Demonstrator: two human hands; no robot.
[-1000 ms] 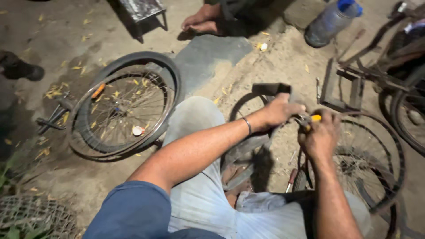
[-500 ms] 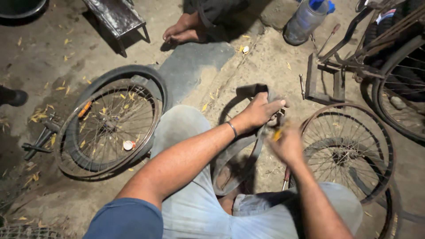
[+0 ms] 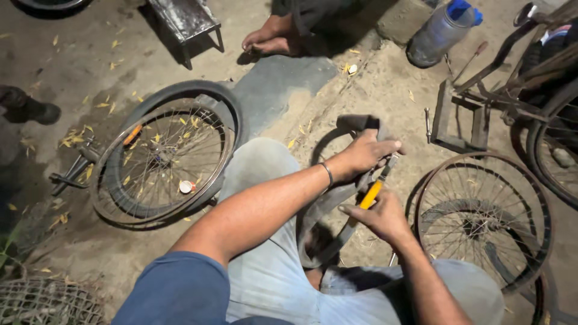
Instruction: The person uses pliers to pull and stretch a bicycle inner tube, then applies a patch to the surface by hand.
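My left hand (image 3: 364, 154) grips a dark rubber inner tube (image 3: 328, 204) that loops down between my knees onto the dirt. My right hand (image 3: 378, 213) holds a yellow-handled tool (image 3: 371, 194), whose metal tip reaches up to the tube right beside my left fingers. A thin band circles my left wrist. I sit low with both knees in light grey trousers either side of the tube.
A bicycle wheel with its tyre (image 3: 165, 157) lies on the ground at left. A bare spoked rim (image 3: 481, 219) lies at right, with a bicycle frame (image 3: 512, 78) beyond it. Another person's bare foot (image 3: 271, 39), a plastic bottle (image 3: 442, 30) and a metal stool (image 3: 186, 21) are at the top.
My right hand has dropped lower and drawn towards me with the yellow tool. My left hand keeps its grip on the tube. The view has shifted slightly.
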